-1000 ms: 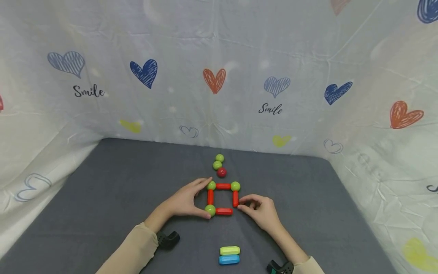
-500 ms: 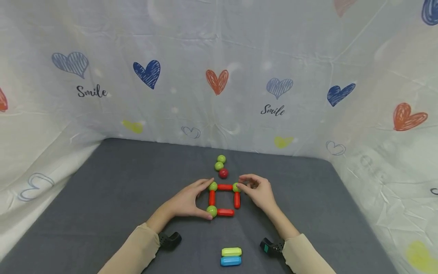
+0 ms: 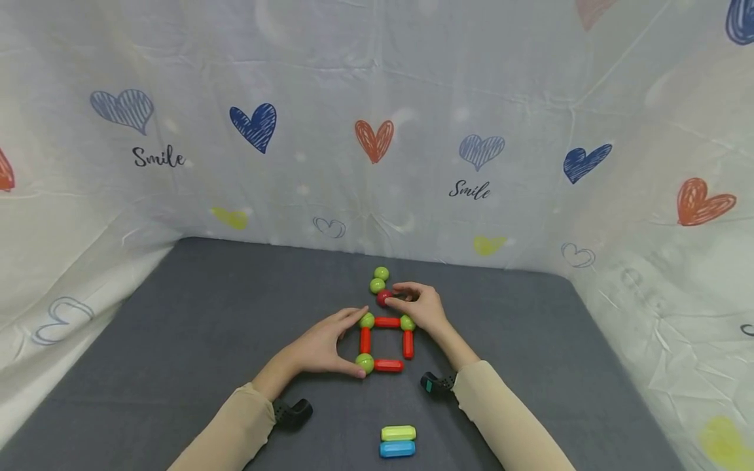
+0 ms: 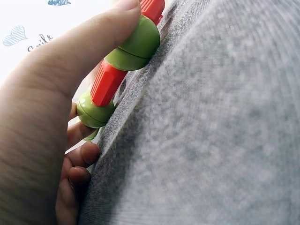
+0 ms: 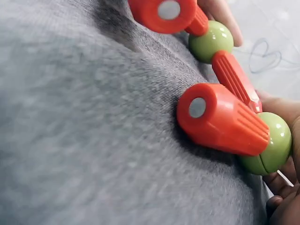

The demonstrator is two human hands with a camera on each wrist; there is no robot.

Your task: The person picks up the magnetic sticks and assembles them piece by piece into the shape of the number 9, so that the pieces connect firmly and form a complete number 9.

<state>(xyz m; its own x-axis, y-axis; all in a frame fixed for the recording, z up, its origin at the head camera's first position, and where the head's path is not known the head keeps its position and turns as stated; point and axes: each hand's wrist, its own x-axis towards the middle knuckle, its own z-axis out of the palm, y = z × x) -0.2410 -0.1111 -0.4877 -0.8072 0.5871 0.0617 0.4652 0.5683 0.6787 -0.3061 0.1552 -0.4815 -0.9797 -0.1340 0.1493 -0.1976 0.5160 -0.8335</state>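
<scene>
Red magnetic rods (image 3: 387, 322) and green balls form a square frame on the grey cloth, its lower right corner without a ball. My left hand (image 3: 323, 343) holds the frame's left side, thumb at the near green ball (image 3: 364, 363), fingertips at the far one (image 3: 367, 320). In the left wrist view the thumb lies against the larger green ball (image 4: 138, 47). My right hand (image 3: 425, 306) has thumb and index finger around the red ball (image 3: 384, 298) behind the frame. The right wrist view shows metal ends on the loose-ended red rods (image 5: 220, 119); the red ball is hidden there.
Two green balls (image 3: 379, 280) sit just beyond the red ball. A yellow-green rod (image 3: 398, 433) and a blue rod (image 3: 397, 449) lie side by side at the near edge. A white curtain printed with hearts (image 3: 374, 140) encloses the grey table (image 3: 247, 288).
My right hand has moved from the frame's right rod, past its upper right green ball, to the red ball at the back. My left hand keeps its hold on the frame.
</scene>
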